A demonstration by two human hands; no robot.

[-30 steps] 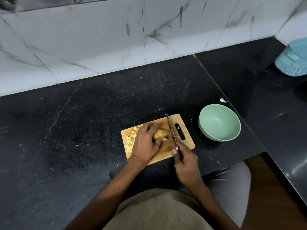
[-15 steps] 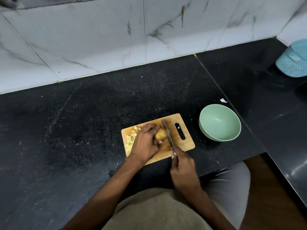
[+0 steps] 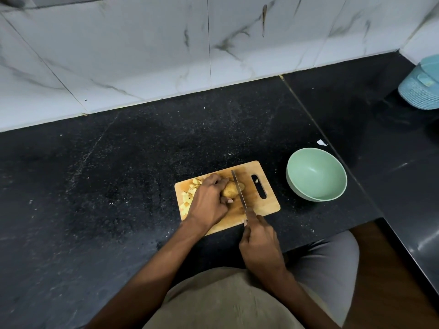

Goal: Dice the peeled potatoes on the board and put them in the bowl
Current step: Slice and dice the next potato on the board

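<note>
Board: wooden cutting board lay low in the frame's centre on the black worktop, its handle slot toward the right.
Potato: one potato sat mid-board, a thin end-piece just right of the blade.
Dice: a heap of pale potato cubes lay at the board's left edge, partly hidden by the wrist.
Left hand: fingers curled over the potato, clamping it against the board.
Right hand: wrapped round the handle of the knife at the board's lower edge — blade running up the frame, set against the potato's right end.
Bowl: green bowl stood just right of the board, nothing visible inside.
Other: a blue container at the frame's right edge.
Step in hand: slicing, by appearance; no dice transferred.
Next move: likely calls for a straight downward press, holding fingers kept left of the blade — then crosswise cuts before anything goes to the bowl.
</note>
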